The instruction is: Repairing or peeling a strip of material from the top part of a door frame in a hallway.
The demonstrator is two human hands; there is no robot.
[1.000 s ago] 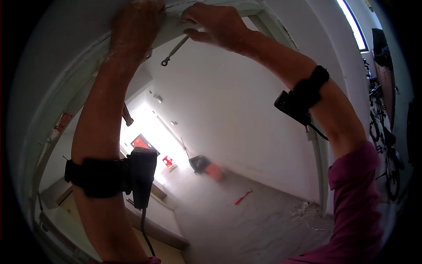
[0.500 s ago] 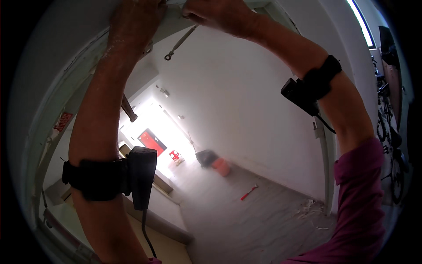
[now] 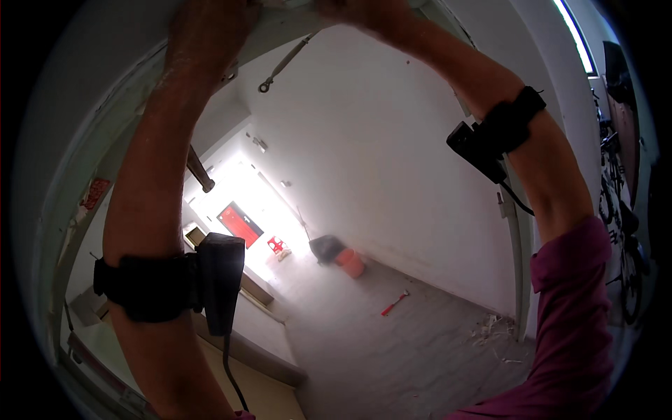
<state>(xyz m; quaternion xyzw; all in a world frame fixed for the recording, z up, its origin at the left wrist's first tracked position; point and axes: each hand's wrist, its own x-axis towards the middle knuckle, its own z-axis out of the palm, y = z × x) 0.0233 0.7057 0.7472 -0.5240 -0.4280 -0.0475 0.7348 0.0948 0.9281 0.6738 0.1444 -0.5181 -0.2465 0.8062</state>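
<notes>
Both of my arms reach up to the top edge of the view. My left hand point(image 3: 213, 31) is raised at the pale door frame point(image 3: 280, 29), its back toward me and its fingers curled, partly cut off. Across a small gap, my right hand point(image 3: 367, 12) is also closed, blurred and cropped by the edge. Something small and whitish lies between them, but what either hand holds cannot be made out. Below the hands a metal rod with a ringed end point(image 3: 283, 64) hangs from the frame. Beside my left forearm a second metal bar point(image 3: 201, 171) juts out.
Beyond the doorway a white wall point(image 3: 378, 154) runs along a grey floor point(image 3: 350, 350). A red-handled tool point(image 3: 395, 303), an orange bucket point(image 3: 350, 263), a dark bag point(image 3: 325, 248) and scattered debris point(image 3: 493, 329) lie there. Bicycles point(image 3: 612, 189) stand at the far right.
Both hands have shifted slightly upward, so more of the right hand is cut off. My left forearm has moved a little left. The view has shifted slightly.
</notes>
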